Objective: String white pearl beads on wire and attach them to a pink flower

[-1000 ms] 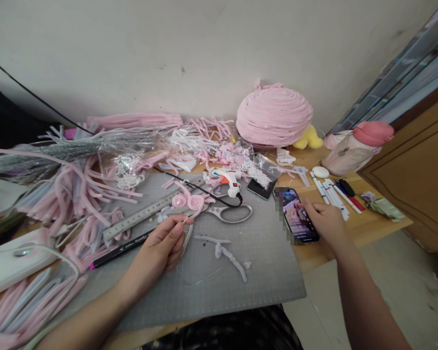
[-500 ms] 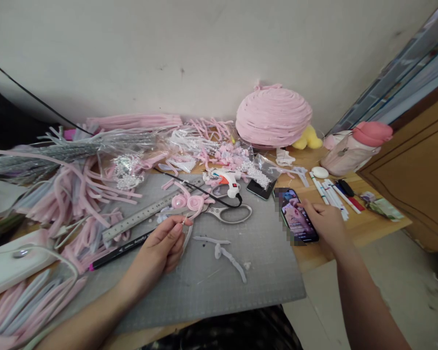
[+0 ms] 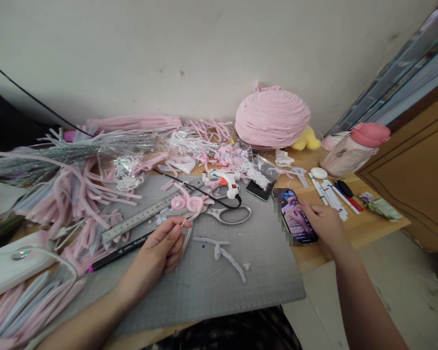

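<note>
Head view: the left hand [image 3: 160,250] lies on the grey cutting mat [image 3: 219,272], its fingers [image 3: 177,227] pinched on a thin pale pipe cleaner [image 3: 187,238] that curves down at 5 o'clock from the fingertips. Two pink spirals [image 3: 188,202] sit just at 12 o'clock of that hand, touching the scissors [image 3: 226,213] (the glue gun [image 3: 228,182] is behind them). At 3 o'clock, well apart, the right hand [image 3: 324,221] rests on the table [image 3: 368,226], its fingers curled against the right edge of the lit phone [image 3: 297,218].
</note>
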Demonstrator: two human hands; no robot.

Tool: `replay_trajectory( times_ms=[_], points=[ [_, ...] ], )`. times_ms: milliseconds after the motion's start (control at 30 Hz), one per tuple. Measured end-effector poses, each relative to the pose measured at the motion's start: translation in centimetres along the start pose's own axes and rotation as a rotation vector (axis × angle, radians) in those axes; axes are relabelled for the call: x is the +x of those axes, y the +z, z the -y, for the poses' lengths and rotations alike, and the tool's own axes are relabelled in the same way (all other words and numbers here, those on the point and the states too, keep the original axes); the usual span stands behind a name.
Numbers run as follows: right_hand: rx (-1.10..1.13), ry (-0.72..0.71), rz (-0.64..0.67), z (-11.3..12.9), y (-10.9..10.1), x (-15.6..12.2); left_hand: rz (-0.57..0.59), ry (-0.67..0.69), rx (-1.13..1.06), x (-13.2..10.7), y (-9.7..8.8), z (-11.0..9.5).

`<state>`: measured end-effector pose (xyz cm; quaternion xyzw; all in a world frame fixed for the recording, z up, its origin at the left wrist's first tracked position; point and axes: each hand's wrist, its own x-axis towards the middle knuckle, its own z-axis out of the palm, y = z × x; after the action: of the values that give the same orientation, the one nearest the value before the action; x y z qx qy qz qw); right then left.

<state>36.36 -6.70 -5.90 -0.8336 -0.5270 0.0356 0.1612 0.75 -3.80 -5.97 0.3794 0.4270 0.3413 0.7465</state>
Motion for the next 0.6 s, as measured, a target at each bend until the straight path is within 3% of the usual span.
replay_trajectory(
  times_ms=[267,367,433,600],
  points=[
    [0.150,0.028,-0.069,0.3,-1.0,-0.2,0.016,0.012,-0.030,0.0,-0.1,0.1],
    [0.186,0.019,0.001,1.6,-1.7,-0.7,0.023,0.016,-0.041,0.0,-0.1,0.0],
    [0.228,-0.061,0.111,3.7,-1.8,-1.6,0.025,0.011,-0.054,0.0,-0.1,0.0],
    [0.158,-0.553,0.369,10.0,0.8,-4.5,0.040,0.001,-0.114,0.0,-0.3,-0.2]
  ],
)
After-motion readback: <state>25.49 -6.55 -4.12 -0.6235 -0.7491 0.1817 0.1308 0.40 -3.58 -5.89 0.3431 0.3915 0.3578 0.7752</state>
